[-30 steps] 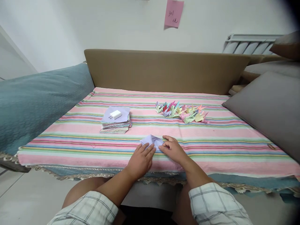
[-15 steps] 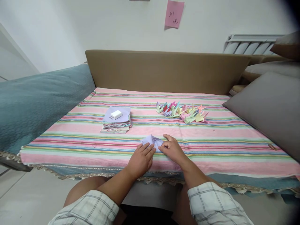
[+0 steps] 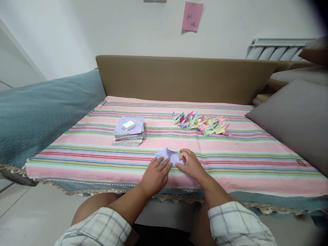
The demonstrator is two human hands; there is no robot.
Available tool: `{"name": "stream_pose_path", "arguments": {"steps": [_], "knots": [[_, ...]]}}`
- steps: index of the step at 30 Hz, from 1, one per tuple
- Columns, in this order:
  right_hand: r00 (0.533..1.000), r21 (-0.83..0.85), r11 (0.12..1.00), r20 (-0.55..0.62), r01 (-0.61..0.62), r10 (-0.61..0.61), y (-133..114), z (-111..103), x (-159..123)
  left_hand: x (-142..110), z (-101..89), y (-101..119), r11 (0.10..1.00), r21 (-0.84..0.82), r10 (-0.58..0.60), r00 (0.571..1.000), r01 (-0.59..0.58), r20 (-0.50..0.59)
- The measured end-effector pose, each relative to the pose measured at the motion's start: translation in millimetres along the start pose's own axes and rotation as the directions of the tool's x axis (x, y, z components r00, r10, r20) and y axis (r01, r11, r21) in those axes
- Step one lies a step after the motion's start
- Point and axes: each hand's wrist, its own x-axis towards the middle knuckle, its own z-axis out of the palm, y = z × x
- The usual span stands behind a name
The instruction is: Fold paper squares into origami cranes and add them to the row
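A partly folded lilac paper (image 3: 169, 155) lies on the striped cloth (image 3: 246, 160) near its front edge. My left hand (image 3: 155, 175) rests flat on the paper's near left corner, fingers stretched out and pressing down. My right hand (image 3: 191, 164) sits at the paper's right side, its fingers curled and pinching the paper's edge. Further back on the left is a stack of coloured paper sheets (image 3: 128, 135) with a small white charger (image 3: 128, 125) on top. A pile of several folded paper cranes (image 3: 201, 123) in many colours lies at the back right.
The striped cloth covers a sofa seat with a tan backrest (image 3: 184, 78). A teal cushion (image 3: 43, 109) rises on the left and a grey cushion (image 3: 294, 116) on the right. A pink note (image 3: 192, 16) hangs on the wall. My knees sit below the cloth's fringe.
My right hand's fingers have curled in onto the paper's right edge. The left hand stays pressed on the paper. The view has shifted slightly.
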Motion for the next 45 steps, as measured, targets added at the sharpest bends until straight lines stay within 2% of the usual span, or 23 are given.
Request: {"name": "stream_pose_path", "arguments": {"steps": [5, 12, 18, 24, 29, 32, 36, 41, 45], "knots": [[1.000, 0.067, 0.998, 0.012, -0.013, 0.013, 3, -3, -1, -1, -0.3, 1, 1.000, 0.014, -0.007, 1.000, 0.007, -0.013], [0.999, 0.065, 0.998, 0.036, 0.022, -0.025, 8, -10, -1, -1, 0.4, 0, 1.000, 0.028, 0.000, 1.000, 0.000, -0.024], [1.000, 0.178, 0.984, -0.013, -0.016, 0.018, 3, -6, -3, -2, -1.3, 1, 0.999, 0.034, 0.001, 1.000, 0.000, -0.025], [0.998, 0.265, 0.963, 0.026, 0.043, -0.052, -5, -5, 3, -1, -4.9, -2, 1.000, -0.027, -0.007, 0.997, 0.004, -0.077], [0.999, 0.390, 0.920, -0.022, -0.021, 0.032, 0, -1, 16, 4, -5.6, -6, 0.995, -0.096, -0.029, 0.990, 0.015, -0.141], [1.000, 0.344, 0.939, -0.028, -0.001, 0.012, 7, 2, 29, 8, -3.5, -7, 0.997, -0.075, -0.023, 0.988, 0.012, -0.153], [0.997, 0.249, 0.967, 0.034, 0.054, -0.065, 12, 6, 41, 12, 0.6, -10, 1.000, -0.025, -0.019, 0.991, 0.015, -0.136], [0.981, 0.169, 0.978, 0.130, 0.120, -0.143, 8, 4, 41, 17, 2.3, -22, 0.998, 0.047, 0.048, 0.992, -0.043, -0.115], [0.975, 0.114, 0.983, 0.152, 0.147, -0.163, 0, -1, 38, 19, -3.8, -30, 0.995, 0.041, 0.098, 0.993, -0.095, -0.058]]}}
